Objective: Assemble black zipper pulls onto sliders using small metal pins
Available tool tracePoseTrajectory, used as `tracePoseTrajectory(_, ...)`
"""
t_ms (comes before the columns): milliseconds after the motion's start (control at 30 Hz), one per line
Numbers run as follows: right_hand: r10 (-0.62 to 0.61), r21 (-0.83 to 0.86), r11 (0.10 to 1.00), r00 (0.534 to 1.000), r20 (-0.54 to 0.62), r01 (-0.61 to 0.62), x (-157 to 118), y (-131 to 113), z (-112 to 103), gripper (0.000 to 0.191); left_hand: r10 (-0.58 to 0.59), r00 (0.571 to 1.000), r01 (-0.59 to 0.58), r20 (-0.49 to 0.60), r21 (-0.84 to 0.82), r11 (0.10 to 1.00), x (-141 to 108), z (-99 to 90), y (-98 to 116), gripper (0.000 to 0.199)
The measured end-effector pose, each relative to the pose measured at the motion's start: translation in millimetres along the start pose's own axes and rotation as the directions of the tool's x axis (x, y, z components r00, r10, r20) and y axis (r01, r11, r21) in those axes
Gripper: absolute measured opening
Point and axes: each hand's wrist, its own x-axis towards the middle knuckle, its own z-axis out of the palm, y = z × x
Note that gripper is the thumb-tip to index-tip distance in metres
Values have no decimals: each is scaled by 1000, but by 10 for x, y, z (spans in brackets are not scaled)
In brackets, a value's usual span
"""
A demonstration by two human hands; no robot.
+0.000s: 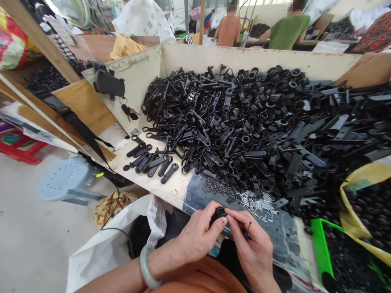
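Two bare hands: left hand [200, 234] curled around a small black round-ended plastic part [219, 212], thumb pressed on it; right hand [253, 244] has thumb and forefinger pinched at its right edge, other fingers bent in around a thin dark rod-like piece [247, 233], separate or attached, cannot tell.
Part location: between both hands, by the bench's near edge, just in front of the pins.
Drop risk: part could slip toward the lap; cause, fingertip grip, small smooth piece, bench edge close.
Mix risk: small black screws [218, 187] and thin silver metal pins [258, 203] lie side by side, no divider; a knuckle brush could blend them.
Slide risk: tall heap of black plastic parts [244, 118] could slump onto the laid-out group; cause, loose slope, no barrier between.
Spill risk: yellow plastic bag [354, 191] seems to overhang the bright green plastic tray [319, 248]; a nudge could tip black balls across.
Held part count: 1.
Screws, pins: one pile each, dozens at least, too tangled to count.
Laid-out black flat handle-like pieces [169, 173]: about ten, overlapping.
Heap: one, hundreds by estimate.
Green tray: 1. Yellow bag: 1.
Pale green bangle [146, 268]: 1, left wrist.
Key bunch on a metal ring [130, 112]: 1; key number unclear.
Stools: one light blue plastic stool [64, 179], one red plastic stool [23, 146].
Co-workers: two in the background, orange top [228, 30] and green top [288, 32]; plus patterned red cloth [377, 34] at right edge, likely a third.
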Motion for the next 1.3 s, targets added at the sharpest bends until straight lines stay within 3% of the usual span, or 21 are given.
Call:
tracePoseTrajectory(267, 19, -31, 999, 999, 29, -19, -66, -34, -31, 15, 1, 1000, -2, 7, 125, 992, -48, 35, -46, 26)
tracePoseTrajectory(400, 69, -39, 997, 997, 23, -68, -53, -39, -33, 12, -14, 1000, 13, 23, 8, 1000, -54, 71, -64, 26)
tracePoseTrajectory(533, 230, 49, 973, 970, -72, -227, -123, -36, 25, 15, -19, 996, 38, 86, -228, 973, -90, 102, -48, 36)
tracePoseTrajectory(633, 359, 197, 922, 928, -105, -334, -215, -49, 111, 22, 6, 997, 16, 82, -254, 967, -129, 138, -37, 38)
tracePoseTrajectory(733, 435, 298, 868, 898, -68, -398, -259, -43, 171, 29, 20, 997, 0, 79, -241, 970, -132, 146, -51, 35)
tracePoseTrajectory(800, 497, 371, 804, 868, 9, -464, -243, -18, 175, 33, 64, 995, -53, 73, -148, 988, -105, 108, -80, 33)
tracePoseTrajectory(867, 558, 454, 703, 820, 126, -548, -195, 17, 159, 39, 149, 986, -155, 80, 72, 985, -65, 42, -121, 32)
tracePoseTrajectory(933, 585, 487, 625, 779, 224, -610, -126, 46, 139, 44, 217, 970, -240, 105, 344, 908, -29, -24, -164, 37)
tracePoseTrajectory(1000, 585, 450, 640, 775, 239, -623, -47, 61, 125, 47, 226, 967, -252, 115, 541, 802, -12, -63, -193, 45)
tracePoseTrajectory(1067, 579, 388, 686, 785, 222, -616, 35, 64, 112, 45, 206, 975, -212, 79, 590, 779, -11, -72, -189, 52)
tracePoseTrajectory(1133, 565, 364, 698, 787, 249, -616, 111, 72, 90, 43, 124, 992, -114, 8, 452, 885, -9, -67, -145, 54)
tracePoseTrajectory(1200, 535, 352, 702, 784, 314, -619, 177, 96, 57, 41, -49, 998, 45, 30, 109, 993, 3, -66, -72, 48)
tracePoseTrajectory(1233, 508, 339, 719, 792, 338, -606, 205, 116, 39, 40, -132, 986, 140, 99, -89, 986, 11, -70, -32, 40)
tracePoseTrajectory(1300, 438, 307, 783, 830, 346, -541, 249, 161, 10, 37, -201, 945, 292, 260, -385, 875, 22, -84, 41, 25)
